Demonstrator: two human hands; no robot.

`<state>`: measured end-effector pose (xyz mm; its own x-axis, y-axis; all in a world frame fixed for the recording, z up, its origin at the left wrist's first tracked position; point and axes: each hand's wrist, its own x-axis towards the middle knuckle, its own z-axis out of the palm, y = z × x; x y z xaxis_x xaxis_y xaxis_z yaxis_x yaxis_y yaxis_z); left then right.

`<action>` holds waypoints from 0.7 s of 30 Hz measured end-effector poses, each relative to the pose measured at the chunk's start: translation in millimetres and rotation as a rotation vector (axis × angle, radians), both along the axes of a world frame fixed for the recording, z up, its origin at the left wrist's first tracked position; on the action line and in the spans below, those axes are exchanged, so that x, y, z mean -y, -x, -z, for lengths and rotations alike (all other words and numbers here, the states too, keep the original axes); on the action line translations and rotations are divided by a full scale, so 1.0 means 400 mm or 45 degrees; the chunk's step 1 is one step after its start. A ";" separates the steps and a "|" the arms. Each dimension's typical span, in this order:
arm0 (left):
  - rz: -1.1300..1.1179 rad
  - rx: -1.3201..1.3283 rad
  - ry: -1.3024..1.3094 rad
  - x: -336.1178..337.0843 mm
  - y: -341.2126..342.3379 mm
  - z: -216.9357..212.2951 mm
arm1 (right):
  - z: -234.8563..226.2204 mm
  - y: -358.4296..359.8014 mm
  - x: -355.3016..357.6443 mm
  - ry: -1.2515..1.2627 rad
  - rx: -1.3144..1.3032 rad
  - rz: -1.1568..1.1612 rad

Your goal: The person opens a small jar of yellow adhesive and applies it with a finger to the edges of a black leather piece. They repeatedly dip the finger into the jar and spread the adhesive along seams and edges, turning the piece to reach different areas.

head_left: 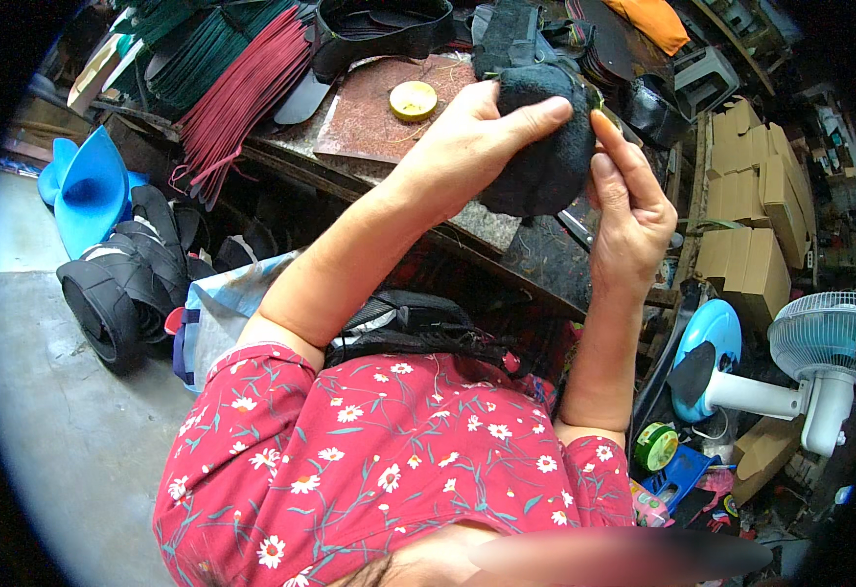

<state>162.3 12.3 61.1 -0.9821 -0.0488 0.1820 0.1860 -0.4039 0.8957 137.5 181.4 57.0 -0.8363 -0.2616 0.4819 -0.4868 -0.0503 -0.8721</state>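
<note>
High in the head view, my left hand (491, 132) grips a soft black fabric piece (535, 181), its thumb stretched across the top and its other fingers hidden underneath. Dark straps (506, 37) lie just beyond the piece. At its right edge is my right hand (638, 201), fingers curled and index fingertip against the side; whatever sits between thumb and fingers is too small to make out. Left of the hands, a round yellow tin (413, 100) rests on a reddish-brown board (364, 132). A loop-shaped black strap piece (379, 37) lies behind the board.
Bundled pinkish-red strips (247, 93) hang over the bench's left end. Rolled black material (119, 284) and blue curved sheets (90, 191) stand on the left. Cardboard boxes (746, 186) are stacked at right, above a white fan (819, 342).
</note>
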 end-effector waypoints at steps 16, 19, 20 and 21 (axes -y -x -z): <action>-0.023 0.090 -0.161 0.026 -0.015 -0.033 | -0.011 0.021 -0.052 -0.362 -0.631 0.027; 0.076 0.009 -0.307 0.072 -0.029 -0.051 | 0.006 0.096 -0.102 -0.517 -0.527 0.373; 0.184 -0.048 -0.362 0.082 -0.027 -0.056 | 0.017 0.127 -0.116 -0.655 -0.417 0.562; 0.294 -0.190 -0.263 0.093 -0.030 -0.060 | 0.030 0.160 -0.125 -0.782 -0.374 0.670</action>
